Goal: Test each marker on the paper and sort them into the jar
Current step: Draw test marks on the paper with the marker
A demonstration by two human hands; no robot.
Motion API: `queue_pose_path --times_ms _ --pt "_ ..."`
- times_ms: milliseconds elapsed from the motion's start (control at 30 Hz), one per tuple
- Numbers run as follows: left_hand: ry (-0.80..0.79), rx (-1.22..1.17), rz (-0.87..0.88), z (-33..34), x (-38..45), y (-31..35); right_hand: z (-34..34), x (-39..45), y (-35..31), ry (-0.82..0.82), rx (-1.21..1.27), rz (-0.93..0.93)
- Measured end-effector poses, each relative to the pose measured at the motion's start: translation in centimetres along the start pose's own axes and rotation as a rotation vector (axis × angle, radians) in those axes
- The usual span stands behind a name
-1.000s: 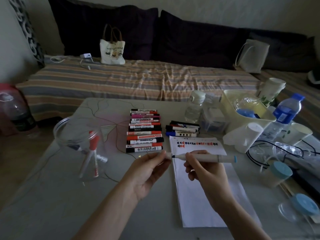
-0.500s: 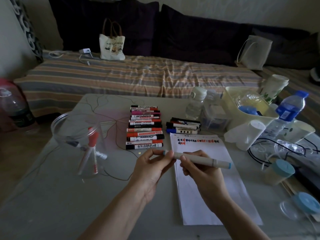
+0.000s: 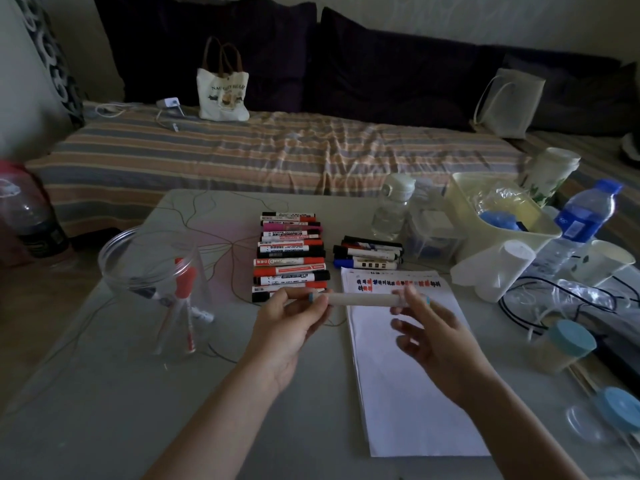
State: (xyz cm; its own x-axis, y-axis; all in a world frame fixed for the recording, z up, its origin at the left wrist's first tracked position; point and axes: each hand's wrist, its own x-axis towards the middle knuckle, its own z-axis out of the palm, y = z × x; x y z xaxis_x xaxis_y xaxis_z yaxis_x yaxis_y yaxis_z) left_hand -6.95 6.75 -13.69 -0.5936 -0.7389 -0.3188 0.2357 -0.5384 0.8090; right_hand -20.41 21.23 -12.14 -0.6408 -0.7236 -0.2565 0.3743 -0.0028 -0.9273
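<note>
STEP: recapping | You held the pale marker [image 3: 360, 300] level over the paper's [image 3: 408, 368] top edge, left hand [image 3: 287, 327] pinching its capped end, right hand [image 3: 440, 337] steadying the other with loose fingers | ADVICE: press the cap fully home before carrying it to the jar [image 3: 152, 289] near the worktop's left edge | CHANGE: 1 second earlier the tip was bare.

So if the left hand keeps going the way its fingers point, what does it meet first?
Probably the nearest marker row, just beyond the left hand holding the pale marker; depth is hard to judge.
</note>
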Motion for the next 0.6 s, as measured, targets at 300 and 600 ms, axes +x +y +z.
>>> queue_pose_path --times_ms 300,600 --pt "0.001 0.533 0.178 -0.7 3.5 -1.4 -1.7 4.2 1.2 -0.096 -1.202 -0.349" --pt "-0.086 1.367 0.447 -3.8 7.7 -3.4 -4.3 19.2 -2.1 0.379 -1.349 -0.446"
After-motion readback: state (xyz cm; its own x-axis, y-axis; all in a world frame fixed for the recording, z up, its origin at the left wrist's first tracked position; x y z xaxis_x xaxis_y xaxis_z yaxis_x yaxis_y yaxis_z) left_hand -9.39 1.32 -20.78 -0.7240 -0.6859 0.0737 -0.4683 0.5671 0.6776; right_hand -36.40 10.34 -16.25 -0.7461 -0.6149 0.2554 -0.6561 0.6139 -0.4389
